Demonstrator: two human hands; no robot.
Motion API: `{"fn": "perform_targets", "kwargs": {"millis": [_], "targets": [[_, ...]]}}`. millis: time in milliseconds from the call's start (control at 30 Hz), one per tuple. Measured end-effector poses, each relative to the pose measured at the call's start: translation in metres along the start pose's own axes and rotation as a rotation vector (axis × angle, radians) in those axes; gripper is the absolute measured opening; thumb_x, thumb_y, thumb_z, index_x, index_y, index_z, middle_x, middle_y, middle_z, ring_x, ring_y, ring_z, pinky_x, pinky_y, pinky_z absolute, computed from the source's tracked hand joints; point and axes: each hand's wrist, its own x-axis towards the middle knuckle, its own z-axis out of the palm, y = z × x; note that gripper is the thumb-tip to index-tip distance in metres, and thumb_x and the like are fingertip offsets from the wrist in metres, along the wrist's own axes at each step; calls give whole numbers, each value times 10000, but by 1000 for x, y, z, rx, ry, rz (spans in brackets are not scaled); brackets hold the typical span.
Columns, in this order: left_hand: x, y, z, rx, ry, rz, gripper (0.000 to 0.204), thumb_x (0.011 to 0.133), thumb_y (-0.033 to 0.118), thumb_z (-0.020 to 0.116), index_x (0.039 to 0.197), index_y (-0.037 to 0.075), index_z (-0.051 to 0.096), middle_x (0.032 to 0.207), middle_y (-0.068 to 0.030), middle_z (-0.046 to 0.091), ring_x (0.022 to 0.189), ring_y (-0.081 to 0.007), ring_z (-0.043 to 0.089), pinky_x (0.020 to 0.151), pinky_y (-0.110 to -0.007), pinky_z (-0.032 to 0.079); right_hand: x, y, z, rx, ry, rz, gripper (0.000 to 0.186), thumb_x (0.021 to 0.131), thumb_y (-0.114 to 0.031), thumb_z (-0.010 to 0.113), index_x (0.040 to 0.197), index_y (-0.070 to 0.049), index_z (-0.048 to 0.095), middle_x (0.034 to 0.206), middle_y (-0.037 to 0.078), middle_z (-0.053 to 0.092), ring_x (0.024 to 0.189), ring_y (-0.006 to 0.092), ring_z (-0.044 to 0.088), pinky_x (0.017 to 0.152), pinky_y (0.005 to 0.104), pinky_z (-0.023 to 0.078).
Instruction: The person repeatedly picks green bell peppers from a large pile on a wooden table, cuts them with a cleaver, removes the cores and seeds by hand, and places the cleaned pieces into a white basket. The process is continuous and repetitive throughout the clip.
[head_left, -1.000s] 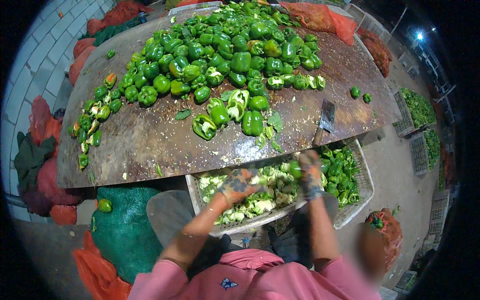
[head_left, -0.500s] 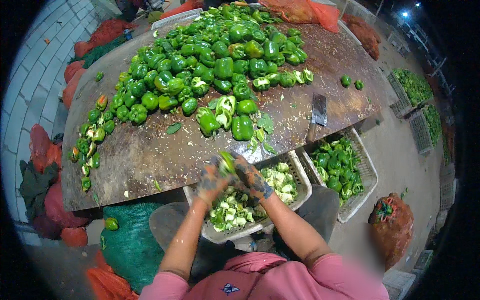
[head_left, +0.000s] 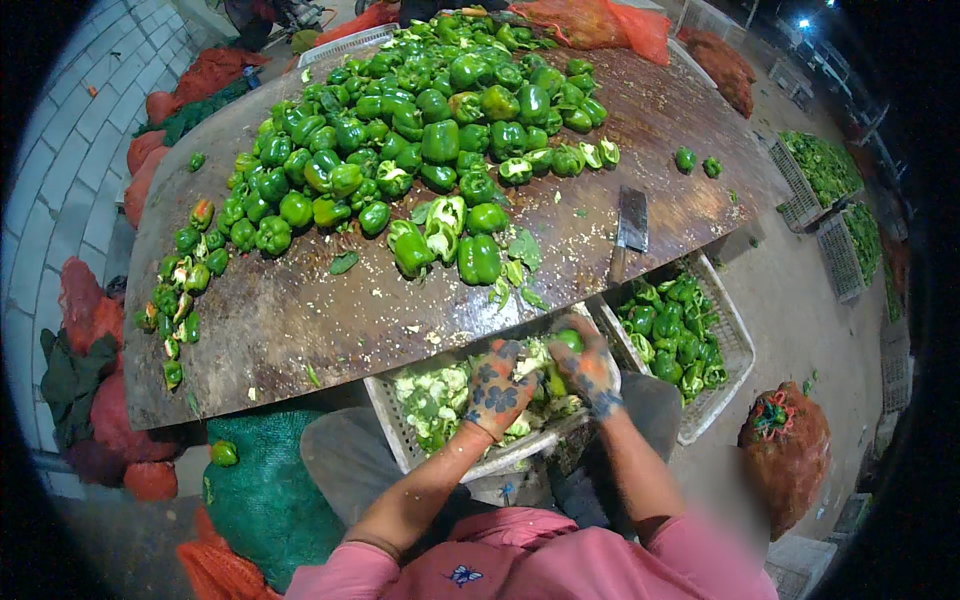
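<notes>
Both my hands are over a whitish plastic crate [head_left: 478, 466] of pale pepper cores and green scraps, wearing patterned gloves. My right hand [head_left: 590, 372] is closed around a green bell pepper [head_left: 569, 340] above the crate's right side. Just left of it, my left hand [head_left: 499, 388] has its fingers curled on a pale pepper core [head_left: 531, 357]; the fingertips are partly hidden. Ahead on the table, a cut pepper [head_left: 442, 228] shows its white inside beside a whole pepper [head_left: 479, 260]. A cleaver [head_left: 632, 222] lies at the table's near right edge.
A big pile of green peppers [head_left: 400, 130] covers the wooden table [head_left: 270, 340]. To the right stands a second crate [head_left: 736, 345] with green peppers. A green mesh sack [head_left: 265, 490] sits at lower left, a red net sack [head_left: 790, 460] at lower right.
My hands have moved right and slightly apart, from together around a pepper near the table edge to the crate's right half. The pepper now sits in my right hand.
</notes>
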Motion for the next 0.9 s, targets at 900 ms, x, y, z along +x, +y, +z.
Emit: {"fn": "perform_targets", "kwargs": {"millis": [900], "targets": [[-13,-15,-61,311,-137,171,487,735,298,653,1144,78,505,986,-137,565,872,-315,559,728,-407,435,11,13,95,545,-328,-163,403,902,-305,384,1199,-54,491,1240,116,468,1136,235,451,961,323,345]]}}
